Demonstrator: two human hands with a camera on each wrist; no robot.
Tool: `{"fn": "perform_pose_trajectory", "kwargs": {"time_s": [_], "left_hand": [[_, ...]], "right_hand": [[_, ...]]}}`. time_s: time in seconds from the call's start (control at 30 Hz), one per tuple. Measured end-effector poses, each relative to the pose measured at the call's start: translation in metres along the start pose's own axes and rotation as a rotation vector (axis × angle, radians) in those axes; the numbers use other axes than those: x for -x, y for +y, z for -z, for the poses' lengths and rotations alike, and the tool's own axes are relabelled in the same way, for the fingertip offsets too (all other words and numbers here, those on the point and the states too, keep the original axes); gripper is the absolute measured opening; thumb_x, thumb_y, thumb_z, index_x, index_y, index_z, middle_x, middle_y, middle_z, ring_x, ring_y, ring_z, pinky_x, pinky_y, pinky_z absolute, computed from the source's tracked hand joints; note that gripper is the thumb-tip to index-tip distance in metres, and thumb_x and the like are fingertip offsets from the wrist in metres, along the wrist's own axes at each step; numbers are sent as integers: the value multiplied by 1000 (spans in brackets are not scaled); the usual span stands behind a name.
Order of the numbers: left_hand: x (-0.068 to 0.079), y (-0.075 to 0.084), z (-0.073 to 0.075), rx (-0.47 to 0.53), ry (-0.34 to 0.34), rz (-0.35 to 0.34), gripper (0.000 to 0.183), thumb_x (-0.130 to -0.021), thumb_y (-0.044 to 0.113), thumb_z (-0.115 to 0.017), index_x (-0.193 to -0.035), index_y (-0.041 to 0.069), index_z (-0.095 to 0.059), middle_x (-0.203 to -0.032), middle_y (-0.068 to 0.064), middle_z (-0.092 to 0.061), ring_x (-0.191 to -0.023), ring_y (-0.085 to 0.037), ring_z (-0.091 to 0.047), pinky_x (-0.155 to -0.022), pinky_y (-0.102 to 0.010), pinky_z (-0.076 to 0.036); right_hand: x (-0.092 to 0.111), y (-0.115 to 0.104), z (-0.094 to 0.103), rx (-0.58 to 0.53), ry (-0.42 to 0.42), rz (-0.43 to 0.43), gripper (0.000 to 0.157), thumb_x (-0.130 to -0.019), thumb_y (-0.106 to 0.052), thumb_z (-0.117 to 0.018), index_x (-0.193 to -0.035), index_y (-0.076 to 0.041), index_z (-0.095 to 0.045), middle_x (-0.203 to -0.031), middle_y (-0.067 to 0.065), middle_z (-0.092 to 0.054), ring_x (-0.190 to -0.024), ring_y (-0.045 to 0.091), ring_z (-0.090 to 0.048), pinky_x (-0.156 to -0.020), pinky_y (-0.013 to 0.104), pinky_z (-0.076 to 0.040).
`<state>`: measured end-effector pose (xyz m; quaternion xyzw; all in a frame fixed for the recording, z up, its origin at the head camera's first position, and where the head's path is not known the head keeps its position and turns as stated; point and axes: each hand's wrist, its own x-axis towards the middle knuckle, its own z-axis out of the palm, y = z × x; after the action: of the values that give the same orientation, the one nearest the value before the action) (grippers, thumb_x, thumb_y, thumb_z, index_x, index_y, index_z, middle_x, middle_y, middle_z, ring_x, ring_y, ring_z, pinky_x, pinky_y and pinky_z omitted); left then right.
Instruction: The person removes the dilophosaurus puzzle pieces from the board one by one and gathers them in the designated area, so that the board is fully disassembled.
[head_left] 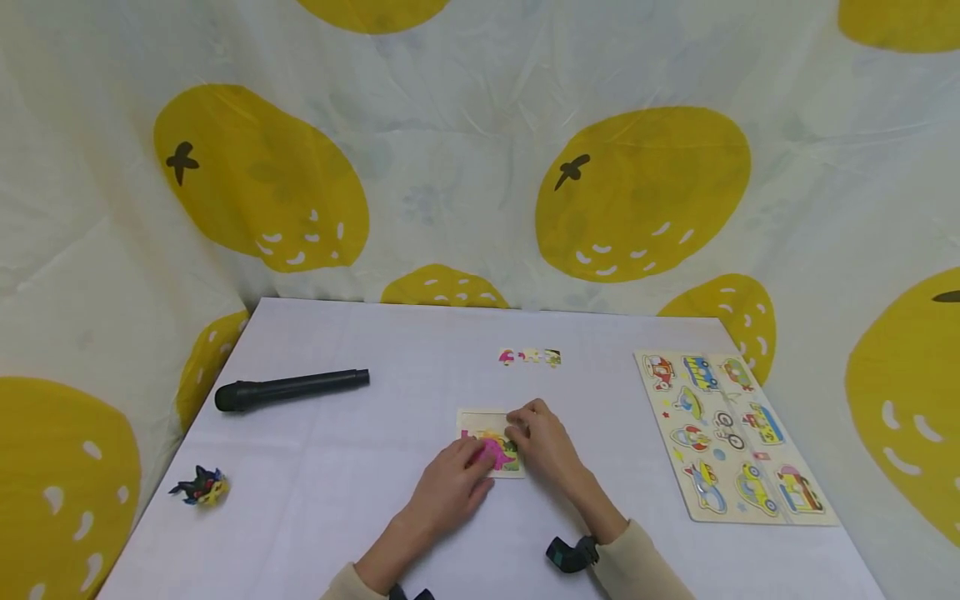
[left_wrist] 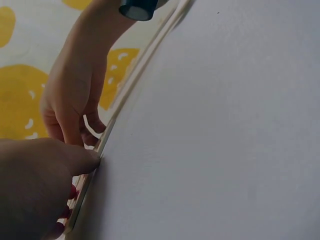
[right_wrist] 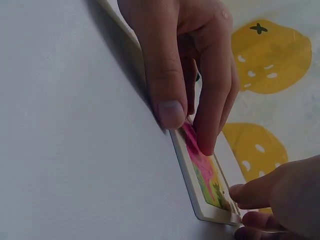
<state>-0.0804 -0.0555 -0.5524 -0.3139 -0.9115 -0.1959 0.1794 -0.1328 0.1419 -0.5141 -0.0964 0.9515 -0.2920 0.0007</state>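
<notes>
While the left hand [head_left: 452,482] grips the puzzle [head_left: 483,421], the right hand [head_left: 550,446] touches its rim, hold unclear from here.

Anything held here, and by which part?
Cannot be told: the left hand touches the puzzle board at its near edge, the right hand its right side; any grip is hidden.

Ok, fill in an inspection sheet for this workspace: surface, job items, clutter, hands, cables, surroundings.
Surface: white tabletop.
Job items: puzzle tray, partly filled; loose puzzle pieces in a row beyond it.
Clutter: black microphone and small figure to the left; vehicle picture board to the right.
Hands: left hand over the tray's near-left part; right hand at its right side.
Cables: nothing seen.
Surroundings: pale fabric backdrop printed with yellow fruit.
</notes>
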Motion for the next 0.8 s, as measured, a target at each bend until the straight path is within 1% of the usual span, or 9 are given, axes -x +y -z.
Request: {"fn": "perform_pose_trajectory", "kwargs": {"time_s": [0.1,0.2,0.37,0.43,0.63,0.8], "left_hand": [[1,1,-3,-38,27,-29,29,-87,31,-76,-114,21,-75,-124,-8,-67,-116,-25,-62,-102,-40,-53],[0,3,-4,-71,42,-54,26,-87,33,-76,-112,23,-75,-123,-9,-67,-114,-26,-62,-100,-40,-52],[1,5,-6,-117,42,-80,30,-88,40,-73,-115,26,-73,-123,-10,-66,-114,-28,-60,-99,-42,-52],[1,6,-7,-125,37,-83,32,-90,41,-72,-118,27,-72,-123,-11,-65,-115,-29,-60,-99,-43,-52],[3,10,-6,-155,-10,-58,36,-92,44,-68,-125,29,-69,-128,-11,-63,-120,-29,-58,-103,-44,-50],[3,12,-4,-168,-29,-54,38,-92,45,-68,-126,28,-68,-130,-12,-63,-122,-31,-57,-105,-45,-48]], "right_hand": [[6,1,0,-10,1,21,18,-90,-15,-75,-104,-4,-75,-105,6,-57,-74,9,-48,-62,20,-43],[10,2,0,-25,3,36,16,-89,-13,-75,-102,-3,-75,-106,5,-57,-75,9,-49,-64,20,-45],[14,5,1,-3,-11,101,18,-86,-11,-78,-101,-2,-74,-105,6,-56,-80,9,-51,-70,24,-49],[13,5,2,1,-25,112,19,-86,-12,-78,-102,-3,-73,-105,5,-56,-81,10,-51,-71,25,-49],[11,5,2,-24,-70,74,17,-89,-12,-76,-103,-5,-69,-103,3,-53,-81,10,-49,-70,24,-47],[9,6,3,-67,-83,56,19,-87,-9,-76,-101,-7,-64,-96,1,-54,-80,10,-48,-68,22,-46]]}}
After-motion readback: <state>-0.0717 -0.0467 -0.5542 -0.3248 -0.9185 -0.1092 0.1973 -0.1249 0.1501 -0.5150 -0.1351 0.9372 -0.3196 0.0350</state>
